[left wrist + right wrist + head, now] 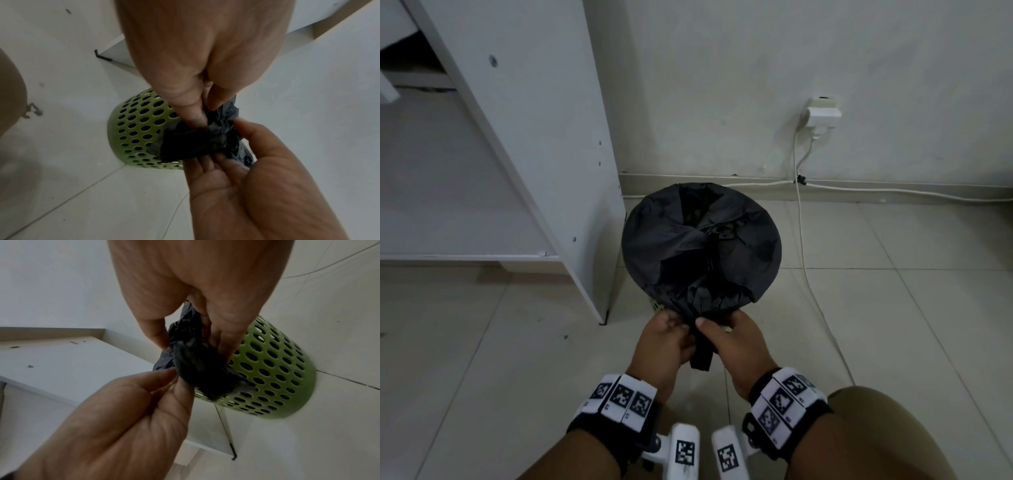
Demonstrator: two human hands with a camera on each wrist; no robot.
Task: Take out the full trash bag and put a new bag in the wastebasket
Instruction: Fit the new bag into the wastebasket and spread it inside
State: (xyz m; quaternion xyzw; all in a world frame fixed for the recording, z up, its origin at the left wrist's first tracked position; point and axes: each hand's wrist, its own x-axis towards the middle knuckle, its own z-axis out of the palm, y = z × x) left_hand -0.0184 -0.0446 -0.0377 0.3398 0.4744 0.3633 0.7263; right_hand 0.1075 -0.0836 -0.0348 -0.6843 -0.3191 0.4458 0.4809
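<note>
A black trash bag [702, 246] is stretched over the mouth of a green perforated wastebasket [139, 129] that stands on the tiled floor by the wall. Only a sliver of the basket [655, 303] shows under the bag from the head view. At the near rim, the bag's edge is gathered into a bunch [191, 144]. My left hand [681, 329] pinches this bunch from the left and my right hand [705, 327] grips it from the right, with the two hands touching. A short dark tail of bag hangs below them. The bag's contents are hidden.
A white cabinet panel [534, 137] stands right against the basket's left side. A wall socket [822, 113] feeds white cables [811, 274] that run along the skirting and across the floor on the right. My knee [887, 428] is at the lower right.
</note>
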